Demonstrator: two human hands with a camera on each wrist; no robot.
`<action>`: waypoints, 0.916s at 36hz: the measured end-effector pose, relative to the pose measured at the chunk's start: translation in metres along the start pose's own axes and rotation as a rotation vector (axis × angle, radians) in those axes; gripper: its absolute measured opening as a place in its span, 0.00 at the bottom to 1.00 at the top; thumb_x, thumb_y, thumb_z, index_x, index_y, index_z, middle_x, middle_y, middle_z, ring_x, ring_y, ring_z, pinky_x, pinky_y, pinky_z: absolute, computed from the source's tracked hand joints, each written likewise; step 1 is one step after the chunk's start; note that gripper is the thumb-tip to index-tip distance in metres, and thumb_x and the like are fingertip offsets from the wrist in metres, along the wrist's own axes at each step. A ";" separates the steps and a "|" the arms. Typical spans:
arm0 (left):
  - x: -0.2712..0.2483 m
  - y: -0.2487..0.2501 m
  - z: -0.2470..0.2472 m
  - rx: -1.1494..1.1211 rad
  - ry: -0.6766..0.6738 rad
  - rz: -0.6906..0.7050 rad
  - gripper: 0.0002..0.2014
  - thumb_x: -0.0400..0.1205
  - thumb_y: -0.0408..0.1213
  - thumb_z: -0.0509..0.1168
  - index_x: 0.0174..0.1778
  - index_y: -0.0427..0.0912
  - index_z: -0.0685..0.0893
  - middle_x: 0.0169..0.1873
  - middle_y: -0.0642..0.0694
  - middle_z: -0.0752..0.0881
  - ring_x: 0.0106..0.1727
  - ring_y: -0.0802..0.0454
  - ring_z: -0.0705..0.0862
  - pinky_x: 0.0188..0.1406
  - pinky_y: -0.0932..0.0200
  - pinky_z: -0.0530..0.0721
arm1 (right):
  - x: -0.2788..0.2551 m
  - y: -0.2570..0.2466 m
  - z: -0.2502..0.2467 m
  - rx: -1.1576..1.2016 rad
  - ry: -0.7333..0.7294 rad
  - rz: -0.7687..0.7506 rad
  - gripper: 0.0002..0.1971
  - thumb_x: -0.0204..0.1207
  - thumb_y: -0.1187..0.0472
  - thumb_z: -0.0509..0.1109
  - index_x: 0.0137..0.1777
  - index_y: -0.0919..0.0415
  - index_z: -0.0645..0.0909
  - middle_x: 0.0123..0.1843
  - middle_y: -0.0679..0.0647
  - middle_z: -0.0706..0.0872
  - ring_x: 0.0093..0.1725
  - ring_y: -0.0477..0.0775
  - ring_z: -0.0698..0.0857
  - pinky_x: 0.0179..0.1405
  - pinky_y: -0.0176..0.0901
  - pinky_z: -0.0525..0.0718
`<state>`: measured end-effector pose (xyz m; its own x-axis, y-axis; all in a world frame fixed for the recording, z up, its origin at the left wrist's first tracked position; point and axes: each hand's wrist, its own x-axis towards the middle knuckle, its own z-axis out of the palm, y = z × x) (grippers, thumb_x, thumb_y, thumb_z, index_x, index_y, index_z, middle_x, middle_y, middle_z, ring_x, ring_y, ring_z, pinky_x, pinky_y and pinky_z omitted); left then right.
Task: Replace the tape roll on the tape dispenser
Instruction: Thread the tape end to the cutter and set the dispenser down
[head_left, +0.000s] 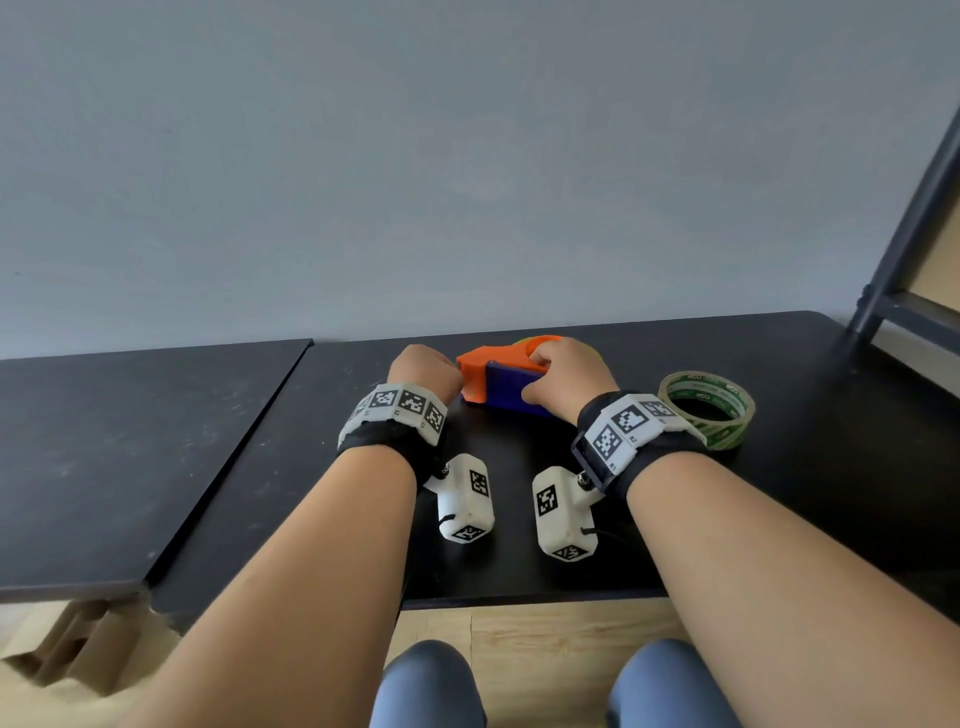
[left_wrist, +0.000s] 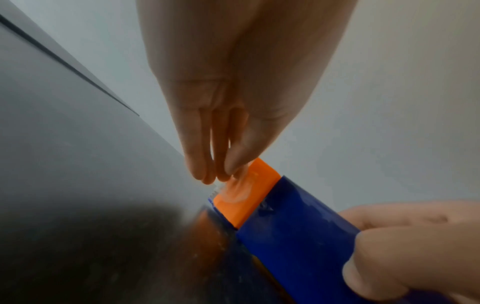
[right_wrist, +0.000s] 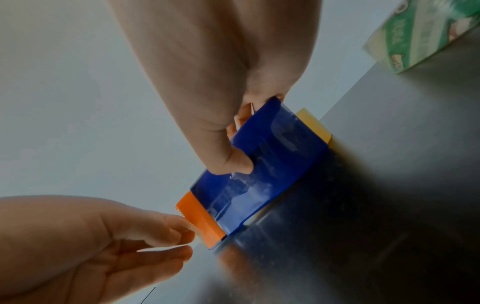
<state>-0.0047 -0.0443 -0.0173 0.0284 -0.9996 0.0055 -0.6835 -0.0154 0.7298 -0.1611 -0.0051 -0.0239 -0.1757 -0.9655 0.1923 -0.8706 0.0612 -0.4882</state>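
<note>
An orange and blue tape dispenser (head_left: 498, 382) stands on the black table (head_left: 519, 545) near the wall. My right hand (head_left: 569, 376) grips its blue body (right_wrist: 262, 164), thumb on the near face and fingers over the top. My left hand (head_left: 426, 371) is at the orange cutter end (left_wrist: 246, 193). There, its thumb and fingertips (left_wrist: 221, 172) pinch the clear tape end by the toothed blade. A roll of clear tape with a green printed core (head_left: 706, 408) lies flat to the right of my right wrist; its side (right_wrist: 415, 35) shows in the right wrist view.
A second black tabletop (head_left: 130, 447) adjoins on the left, with a seam between. A dark metal shelf frame (head_left: 904, 249) stands at the back right corner. The grey wall runs close behind the dispenser. My knees (head_left: 431, 686) are below the table's front edge.
</note>
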 end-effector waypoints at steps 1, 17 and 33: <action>0.000 -0.001 -0.001 -0.007 0.001 0.004 0.13 0.74 0.28 0.62 0.46 0.37 0.92 0.45 0.37 0.92 0.51 0.38 0.90 0.52 0.53 0.87 | 0.000 0.000 0.000 -0.001 -0.002 0.000 0.15 0.70 0.62 0.74 0.57 0.63 0.86 0.58 0.58 0.88 0.56 0.59 0.85 0.50 0.45 0.81; 0.002 0.002 0.006 0.040 -0.024 0.030 0.03 0.69 0.34 0.73 0.34 0.37 0.89 0.33 0.41 0.89 0.35 0.47 0.84 0.35 0.58 0.83 | 0.000 0.000 -0.001 -0.007 -0.026 0.001 0.09 0.70 0.62 0.73 0.50 0.60 0.85 0.48 0.55 0.87 0.50 0.58 0.86 0.43 0.44 0.78; -0.009 0.012 0.000 0.157 0.053 0.109 0.14 0.73 0.26 0.59 0.46 0.34 0.90 0.43 0.37 0.90 0.46 0.40 0.86 0.38 0.59 0.77 | -0.004 0.000 -0.006 -0.096 -0.065 -0.001 0.13 0.73 0.66 0.69 0.56 0.57 0.85 0.57 0.56 0.87 0.61 0.58 0.84 0.60 0.46 0.82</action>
<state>-0.0128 -0.0354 -0.0088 -0.0165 -0.9929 0.1175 -0.7900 0.0850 0.6071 -0.1629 0.0005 -0.0192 -0.1476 -0.9797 0.1353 -0.9111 0.0815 -0.4040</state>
